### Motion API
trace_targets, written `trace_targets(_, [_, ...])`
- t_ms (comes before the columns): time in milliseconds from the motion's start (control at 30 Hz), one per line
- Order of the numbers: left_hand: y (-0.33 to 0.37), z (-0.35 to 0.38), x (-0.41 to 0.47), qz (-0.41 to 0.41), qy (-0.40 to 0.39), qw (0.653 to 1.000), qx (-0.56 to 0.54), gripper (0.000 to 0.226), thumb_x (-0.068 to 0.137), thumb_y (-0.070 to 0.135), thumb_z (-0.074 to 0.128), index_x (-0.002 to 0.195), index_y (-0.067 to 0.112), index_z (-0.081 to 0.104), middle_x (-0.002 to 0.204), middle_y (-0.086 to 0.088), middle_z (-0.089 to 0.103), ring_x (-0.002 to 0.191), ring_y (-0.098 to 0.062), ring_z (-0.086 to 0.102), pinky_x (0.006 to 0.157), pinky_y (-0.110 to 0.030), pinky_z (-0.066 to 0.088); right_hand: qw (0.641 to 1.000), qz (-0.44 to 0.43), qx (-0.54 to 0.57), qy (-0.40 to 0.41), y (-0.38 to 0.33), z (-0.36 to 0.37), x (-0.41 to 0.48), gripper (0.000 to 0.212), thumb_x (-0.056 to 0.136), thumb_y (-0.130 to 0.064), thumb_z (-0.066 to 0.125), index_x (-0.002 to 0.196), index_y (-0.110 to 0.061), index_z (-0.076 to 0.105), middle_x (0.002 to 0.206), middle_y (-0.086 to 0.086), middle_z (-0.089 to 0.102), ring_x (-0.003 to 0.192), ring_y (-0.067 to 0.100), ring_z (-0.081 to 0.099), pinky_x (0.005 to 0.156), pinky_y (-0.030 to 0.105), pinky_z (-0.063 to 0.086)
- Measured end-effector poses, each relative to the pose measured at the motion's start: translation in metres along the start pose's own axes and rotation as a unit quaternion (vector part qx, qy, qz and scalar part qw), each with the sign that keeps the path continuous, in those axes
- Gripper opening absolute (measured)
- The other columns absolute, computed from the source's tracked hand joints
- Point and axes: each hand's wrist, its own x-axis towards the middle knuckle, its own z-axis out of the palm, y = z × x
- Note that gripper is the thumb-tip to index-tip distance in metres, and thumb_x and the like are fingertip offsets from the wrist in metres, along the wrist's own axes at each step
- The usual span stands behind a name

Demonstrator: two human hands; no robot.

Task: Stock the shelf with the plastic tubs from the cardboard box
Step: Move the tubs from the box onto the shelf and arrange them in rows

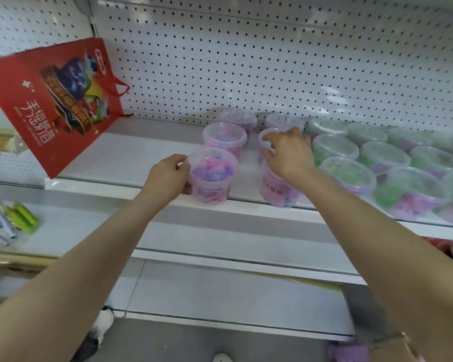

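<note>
One wide-angle camera, worn on the person's head, looks forward and down at a white metal shelf (141, 155) and its white perforated back panel (246, 61). It stands close, within arm's reach, with grey floor (181, 343) along the frame's bottom edge.

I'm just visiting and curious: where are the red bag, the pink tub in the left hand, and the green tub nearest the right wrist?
red bag (50, 100): head view, printed front.
pink tub (213, 165): head view, on its lid.
green tub (348, 173): head view, centre of lid.
</note>
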Motion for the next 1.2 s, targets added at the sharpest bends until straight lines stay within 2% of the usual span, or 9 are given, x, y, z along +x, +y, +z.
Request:
trace_targets(100, [0.006, 0.015, 0.001, -0.017, -0.007, 0.998, -0.062, 0.037, 0.094, 0.022, 0.04, 0.131, 0.027, 0.045, 0.087, -0.015, 0.07, 0.069, -0.025, 0.072, 0.078, -0.035, 0.058, 1.0, 0.007, -0.022, 0.007, 0.017, -0.009, -0.019, 0.031, 0.089, -0.037, 0.053, 0.115, -0.025, 0.065, 0.11, 0.01, 0.068, 0.118, 0.032, 0.047, 0.092, 0.042, 0.037])
trace_targets(200, [0.004, 0.02, 0.006, 0.042, 0.012, 0.992, 0.115, 0.035, 0.096, 0.028, 0.037, 0.13, 0.03, 0.049, 0.099, -0.017, 0.065, 0.087, -0.031, 0.066, 0.089, -0.04, 0.051, 0.999, 0.012, -0.032, -0.002, 0.024, -0.017, -0.037, 0.038, 0.089, -0.05, 0.051, 0.112, -0.024, 0.067, 0.111, 0.008, 0.068, 0.119, 0.032, 0.046, 0.093, 0.041, 0.035])
trace_targets(267, [0.001, 0.021, 0.007, 0.116, 0.069, 0.961, 0.242, 0.035, 0.096, 0.027, 0.043, 0.129, 0.022, 0.055, 0.11, -0.024, 0.054, 0.1, -0.038, 0.055, 0.095, -0.042, 0.041, 0.999, 0.006, -0.049, -0.017, 0.024, -0.02, -0.047, 0.047, 0.085, -0.061, 0.046, 0.107, -0.026, 0.069, 0.114, 0.008, 0.066, 0.117, 0.032, 0.047, 0.093, 0.041, 0.035])
trace_targets(367, [0.004, 0.027, 0.002, 0.275, 0.124, 0.903, 0.306, 0.032, 0.089, 0.035, 0.054, 0.112, 0.017, 0.067, 0.108, -0.022, 0.053, 0.095, -0.04, 0.051, 0.09, -0.044, 0.042, 0.996, -0.014, -0.074, -0.041, 0.022, -0.021, -0.058, 0.051, 0.083, -0.069, 0.046, 0.108, -0.029, 0.068, 0.115, 0.003, 0.065, 0.116, 0.03, 0.049, 0.092, 0.04, 0.035])
trace_targets(500, [0.012, 0.042, -0.005, 0.336, 0.071, 0.849, 0.401, 0.04, 0.073, 0.047, 0.065, 0.104, 0.022, 0.07, 0.103, -0.013, 0.06, 0.091, -0.037, 0.052, 0.078, -0.041, 0.048, 0.995, -0.019, -0.082, -0.045, 0.021, -0.025, -0.066, 0.05, 0.083, -0.066, 0.049, 0.112, -0.028, 0.066, 0.115, 0.002, 0.065, 0.115, 0.029, 0.048, 0.091, 0.039, 0.034])
trace_targets(667, [0.011, 0.034, -0.002, 0.375, 0.024, 0.843, 0.385, 0.034, 0.071, 0.019, 0.076, 0.104, 0.017, 0.072, 0.099, -0.011, 0.068, 0.079, -0.037, 0.057, 0.074, -0.043, 0.052, 0.995, -0.029, -0.077, -0.059, 0.029, -0.026, -0.067, 0.031, 0.086, -0.054, 0.05, 0.101, -0.03, 0.063, 0.113, -0.003, 0.066, 0.112, 0.029, 0.048, 0.086, 0.038, 0.033])
trace_targets(833, [-0.003, 0.009, -0.008, 0.387, -0.004, 0.858, 0.337, 0.05, 0.07, -0.007, 0.064, 0.116, 0.012, 0.064, 0.117, -0.01, 0.064, 0.102, -0.036, 0.058, 0.093, -0.038, 0.045, 0.996, -0.03, -0.056, -0.057, 0.037, -0.02, -0.073, 0.034, 0.089, -0.045, 0.051, 0.118, -0.031, 0.062, 0.124, -0.006, 0.063, 0.117, 0.03, 0.045, 0.09, 0.04, 0.034])
trace_targets(1000, [-0.001, 0.02, -0.011, 0.349, 0.003, 0.873, 0.34, 0.047, 0.08, 0.023, 0.066, 0.125, 0.014, 0.058, 0.118, -0.012, 0.057, 0.108, -0.038, 0.052, 0.1, -0.041, 0.041, 0.998, -0.041, -0.018, -0.048, 0.036, -0.016, -0.075, 0.036, 0.09, -0.036, 0.054, 0.125, -0.028, 0.06, 0.127, -0.005, 0.062, 0.12, 0.029, 0.045, 0.092, 0.041, 0.035])
trace_targets(1200, [-0.009, 0.021, -0.006, 0.412, -0.009, 0.863, 0.292, 0.033, 0.09, 0.016, 0.061, 0.122, 0.021, 0.063, 0.119, -0.007, 0.057, 0.107, -0.031, 0.053, 0.09, -0.034, 0.044, 0.997, -0.077, 0.006, -0.023, 0.044, -0.01, -0.074, 0.033, 0.089, -0.032, 0.057, 0.122, -0.027, 0.062, 0.121, -0.006, 0.066, 0.117, 0.028, 0.049, 0.09, 0.039, 0.033])
